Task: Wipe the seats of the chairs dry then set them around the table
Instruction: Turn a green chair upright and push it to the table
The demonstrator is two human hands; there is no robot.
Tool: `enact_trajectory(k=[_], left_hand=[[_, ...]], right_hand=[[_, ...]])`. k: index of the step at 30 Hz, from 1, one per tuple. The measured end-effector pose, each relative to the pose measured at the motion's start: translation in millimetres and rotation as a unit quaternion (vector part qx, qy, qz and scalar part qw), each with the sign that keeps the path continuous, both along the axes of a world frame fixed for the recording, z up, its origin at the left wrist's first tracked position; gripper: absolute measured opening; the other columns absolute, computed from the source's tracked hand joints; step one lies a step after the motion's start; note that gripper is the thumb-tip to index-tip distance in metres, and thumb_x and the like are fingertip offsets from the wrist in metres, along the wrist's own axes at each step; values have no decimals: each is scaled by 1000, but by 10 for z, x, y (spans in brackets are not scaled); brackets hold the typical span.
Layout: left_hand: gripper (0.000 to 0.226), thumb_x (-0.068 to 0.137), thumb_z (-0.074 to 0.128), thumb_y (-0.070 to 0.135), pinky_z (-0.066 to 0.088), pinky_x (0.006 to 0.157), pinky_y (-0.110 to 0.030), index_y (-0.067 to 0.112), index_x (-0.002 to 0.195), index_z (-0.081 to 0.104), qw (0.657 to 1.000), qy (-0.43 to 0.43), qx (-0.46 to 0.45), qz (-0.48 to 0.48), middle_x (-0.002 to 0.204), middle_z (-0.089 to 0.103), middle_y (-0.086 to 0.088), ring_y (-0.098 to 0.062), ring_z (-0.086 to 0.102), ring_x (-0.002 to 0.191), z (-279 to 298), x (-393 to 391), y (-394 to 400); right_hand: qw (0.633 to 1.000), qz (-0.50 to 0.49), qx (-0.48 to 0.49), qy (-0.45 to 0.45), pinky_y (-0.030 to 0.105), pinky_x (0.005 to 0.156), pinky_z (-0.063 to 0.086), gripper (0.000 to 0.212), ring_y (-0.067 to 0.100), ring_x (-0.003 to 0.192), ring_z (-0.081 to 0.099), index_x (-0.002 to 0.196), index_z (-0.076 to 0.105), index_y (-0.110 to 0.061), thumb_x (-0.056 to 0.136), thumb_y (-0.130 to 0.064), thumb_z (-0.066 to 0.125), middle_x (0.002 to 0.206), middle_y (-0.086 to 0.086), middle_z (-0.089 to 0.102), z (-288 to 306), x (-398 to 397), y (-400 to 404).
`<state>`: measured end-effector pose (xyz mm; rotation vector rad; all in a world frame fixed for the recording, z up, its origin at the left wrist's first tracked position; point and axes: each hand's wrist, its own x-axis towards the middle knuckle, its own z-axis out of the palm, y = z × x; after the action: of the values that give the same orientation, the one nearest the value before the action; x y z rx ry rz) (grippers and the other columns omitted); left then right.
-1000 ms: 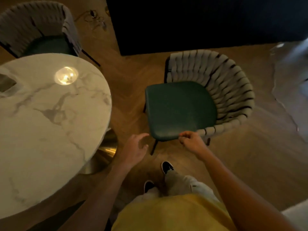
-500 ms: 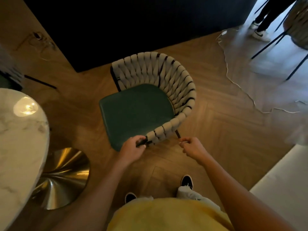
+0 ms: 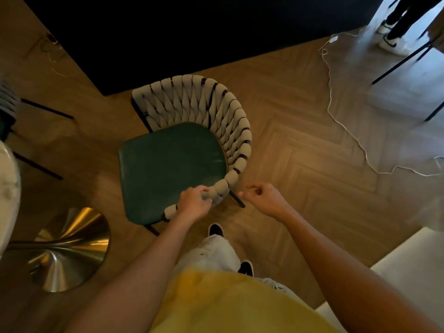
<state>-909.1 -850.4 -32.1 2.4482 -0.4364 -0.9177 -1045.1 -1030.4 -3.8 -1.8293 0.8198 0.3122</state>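
Chair (image 3: 182,150) stands on the wood floor (image 3: 300,164) in mid-frame, right of the table (image 3: 8,188), apart from it, with the gold table base (image 3: 67,248) between. Green seat (image 3: 168,169) faces left toward the table; woven back (image 3: 204,109) wraps round the far and right side and ends in a low arm near the person.

Left hand (image 3: 194,204) grips the near end of that woven arm, fingers curled over the padded strap. Right hand (image 3: 264,199) hangs just right of the chair, not touching it, fingers loosely curled, thumb and forefinger close together; whether it pinches anything I cannot tell, nothing visible in it. No cloth in view.

Handling, as judgement: thin black metal legs (image 3: 236,199) and an open woven shell suggest a lightish chair, one person can drag or lift it. Frame is stiff, the straps are soft and give a little, so grip lands best on the rim tube under the weave, not on a single strap. Seat looks like smooth faux leather, slick, poor place to hold. One-handed pull at the arm end would likely swing the chair round rather than slide it straight; second hand on the back rim would steady it. Thin legs may scrape or catch on the floor joints. White cable (image 3: 348,131) lies on the floor to the right, well apart from the chair.
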Motion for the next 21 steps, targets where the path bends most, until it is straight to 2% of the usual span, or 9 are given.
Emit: enact_trajectory(k=[4, 7, 9, 11, 12, 14, 16, 19, 21], left_hand=[[39, 86, 61, 25, 52, 93, -44, 34, 124, 58, 999, -5, 44, 7, 124, 56, 0, -24, 54, 113, -151, 209, -426], [43, 86, 61, 29, 51, 95, -41, 32, 129, 55, 999, 22, 37, -6, 130, 58, -2, -26, 57, 114, -241, 411, -784], [49, 87, 62, 34, 48, 99, -39, 27, 135, 52, 997, 64, 40, -26, 134, 56, -4, -26, 54, 120, -316, 507, -1013], [58, 82, 61, 49, 48, 99, -41, 31, 137, 50, 990, 130, 42, -28, 136, 55, -1, -23, 55, 120, -389, 543, -1187], [61, 79, 60, 56, 49, 98, -43, 35, 136, 49, 986, 155, 43, -30, 136, 56, 0, -22, 56, 118, -452, 566, -1260], [61, 84, 57, 56, 49, 97, -41, 35, 139, 45, 979, 196, 51, -33, 138, 54, -2, -23, 55, 119, -554, 606, -1381], [66, 86, 57, 55, 45, 97, -38, 35, 146, 38, 973, 222, 65, -23, 143, 49, -2, -25, 51, 123, -592, 643, -1486], [86, 70, 55, 72, 40, 106, -45, 42, 147, 30, 965, 248, 79, -6, 148, 44, -1, -27, 45, 130, -678, 661, -1590], [93, 65, 52, 77, 39, 108, -46, 41, 148, 29, 961, 261, 90, 11, 149, 43, 0, -27, 43, 133, -749, 661, -1663]], right_hand=[[998, 52, -20, 5, 26, 84, 50, 51, 12, 100, 60, 130, 51, -24, 87, -48, 62, 111, -2, 61, -47, 311, -322], [994, 94, -49, 17, 21, 81, 45, 53, 10, 102, 55, 133, 48, -25, 87, -46, 63, 121, 0, 57, -92, 570, -590], [991, 115, -60, 19, 26, 91, 42, 61, 14, 117, 50, 139, 42, -26, 86, -45, 65, 132, 1, 52, -112, 731, -764], [982, 157, -98, 32, 34, 100, 39, 68, 22, 128, 43, 142, 36, -30, 83, -47, 66, 139, 3, 45, -148, 882, -914], [974, 182, -127, 44, 37, 102, 38, 71, 24, 130, 40, 143, 33, -31, 82, -49, 66, 141, 4, 41, -163, 963, -982], [950, 238, -191, 60, 43, 108, 35, 77, 27, 134, 30, 144, 28, -34, 80, -54, 65, 145, 4, 32, -204, 1134, -1115], [912, 306, -267, 54, 49, 115, 22, 81, 31, 142, 13, 145, 24, -36, 78, -58, 64, 150, 5, 22, -273, 1304, -1256], [861, 392, -320, 50, 55, 118, 2, 88, 36, 144, -10, 148, 19, -35, 77, -63, 62, 157, 5, 3, -383, 1523, -1478], [832, 438, -338, 39, 55, 117, -2, 91, 38, 144, -14, 148, 18, -36, 75, -66, 62, 157, 6, -1, -464, 1675, -1624]])
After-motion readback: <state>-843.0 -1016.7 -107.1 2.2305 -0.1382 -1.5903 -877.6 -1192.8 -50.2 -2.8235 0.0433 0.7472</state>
